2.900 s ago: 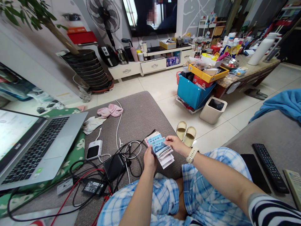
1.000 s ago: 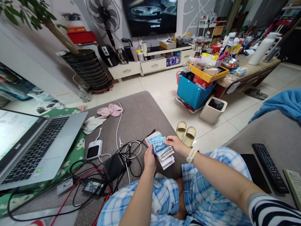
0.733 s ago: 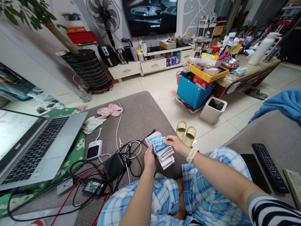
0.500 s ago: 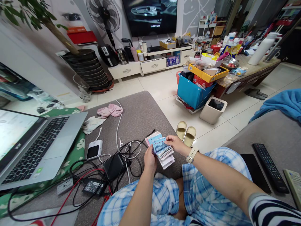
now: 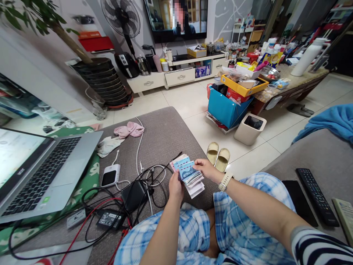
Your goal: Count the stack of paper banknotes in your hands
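I sit on a grey sofa in blue plaid trousers. My left hand grips a fanned stack of banknotes, blue ones on top and pale ones beneath. My right hand, with a pale watch at the wrist, pinches the top right edge of the same stack. Both hands are closed on the notes, just above my knees.
An open laptop lies on a green cloth at left. Tangled cables, a black power brick and a white device lie beside the notes. Remote controls rest at right. Slippers and a bin stand on the tiled floor.
The hands and the stack have barely moved; the top blue note has shifted slightly. The picture on the television has changed.
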A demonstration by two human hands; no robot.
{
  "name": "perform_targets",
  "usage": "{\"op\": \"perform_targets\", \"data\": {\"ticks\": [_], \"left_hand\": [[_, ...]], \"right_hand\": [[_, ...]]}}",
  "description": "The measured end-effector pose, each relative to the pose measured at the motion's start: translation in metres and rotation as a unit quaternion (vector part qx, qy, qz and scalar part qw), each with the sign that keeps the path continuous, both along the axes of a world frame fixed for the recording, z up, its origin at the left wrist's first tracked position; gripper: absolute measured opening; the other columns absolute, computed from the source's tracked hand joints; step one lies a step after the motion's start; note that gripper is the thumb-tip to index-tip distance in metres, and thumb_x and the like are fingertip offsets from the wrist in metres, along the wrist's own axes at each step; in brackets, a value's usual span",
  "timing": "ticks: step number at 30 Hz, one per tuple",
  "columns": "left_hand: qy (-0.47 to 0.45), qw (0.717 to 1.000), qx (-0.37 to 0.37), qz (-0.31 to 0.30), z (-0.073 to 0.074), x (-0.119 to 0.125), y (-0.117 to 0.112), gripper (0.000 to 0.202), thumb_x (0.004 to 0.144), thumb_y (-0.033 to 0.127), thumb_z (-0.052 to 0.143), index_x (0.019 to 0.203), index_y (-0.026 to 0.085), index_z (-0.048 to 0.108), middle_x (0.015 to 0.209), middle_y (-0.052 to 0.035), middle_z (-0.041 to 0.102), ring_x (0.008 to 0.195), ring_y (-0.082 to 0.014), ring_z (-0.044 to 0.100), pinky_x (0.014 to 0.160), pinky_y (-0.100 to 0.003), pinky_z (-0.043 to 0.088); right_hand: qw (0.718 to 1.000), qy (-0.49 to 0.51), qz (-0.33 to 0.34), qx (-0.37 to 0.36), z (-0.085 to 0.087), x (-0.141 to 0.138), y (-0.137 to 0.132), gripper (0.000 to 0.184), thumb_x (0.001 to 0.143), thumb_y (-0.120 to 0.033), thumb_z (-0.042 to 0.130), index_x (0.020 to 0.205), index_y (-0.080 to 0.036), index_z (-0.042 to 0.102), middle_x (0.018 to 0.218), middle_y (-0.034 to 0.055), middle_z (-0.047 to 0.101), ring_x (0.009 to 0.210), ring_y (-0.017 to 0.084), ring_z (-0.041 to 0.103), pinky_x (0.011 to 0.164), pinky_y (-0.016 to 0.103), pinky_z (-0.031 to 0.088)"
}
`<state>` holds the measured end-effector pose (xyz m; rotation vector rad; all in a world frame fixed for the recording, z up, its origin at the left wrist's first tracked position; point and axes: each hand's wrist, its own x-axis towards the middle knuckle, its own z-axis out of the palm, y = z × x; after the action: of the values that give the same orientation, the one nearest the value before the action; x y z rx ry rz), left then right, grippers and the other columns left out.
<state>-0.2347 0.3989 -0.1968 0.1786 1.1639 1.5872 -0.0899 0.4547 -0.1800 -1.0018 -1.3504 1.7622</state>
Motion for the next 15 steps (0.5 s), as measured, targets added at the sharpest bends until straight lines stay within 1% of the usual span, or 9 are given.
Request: {"op": "perform_targets", "data": {"ticks": [6,11,15], "left_hand": [[-0.003,1.000,0.006,-0.007,-0.002,-0.001,0.000,0.025,0.069,0.030,0.066,0.087,0.013,0.069,0.085,-0.0079,0.073,0.078,-0.0207,0.068,0.085,-0.038,0.050],[-0.001,1.000,0.006,-0.006,-0.003,-0.002,0.000,0.025,0.069,0.030,0.067,0.087,0.013,0.069,0.086,-0.0084,0.073,0.082,-0.0219,0.069,0.086,-0.039,0.049],[-0.001,1.000,0.006,-0.003,-0.003,-0.001,0.000,0.024,0.069,0.029,0.067,0.086,0.012,0.068,0.085,-0.0081,0.073,0.079,-0.0216,0.069,0.085,-0.039,0.050]], "right_hand": [[1.000,0.005,0.004,-0.008,0.005,0.000,-0.001,0.034,0.068,-0.045,0.072,0.065,-0.017,0.053,0.057,-0.0063,0.046,0.053,0.009,0.040,0.055,0.024,0.031],[1.000,0.007,0.004,-0.015,0.012,0.000,-0.004,0.037,0.069,-0.050,0.071,0.064,-0.017,0.052,0.055,-0.0064,0.044,0.050,0.009,0.037,0.052,0.024,0.029],[1.000,0.012,0.006,-0.017,0.018,0.000,-0.005,0.040,0.071,-0.054,0.068,0.063,-0.018,0.051,0.051,-0.0072,0.040,0.048,0.008,0.033,0.049,0.024,0.026]]}}
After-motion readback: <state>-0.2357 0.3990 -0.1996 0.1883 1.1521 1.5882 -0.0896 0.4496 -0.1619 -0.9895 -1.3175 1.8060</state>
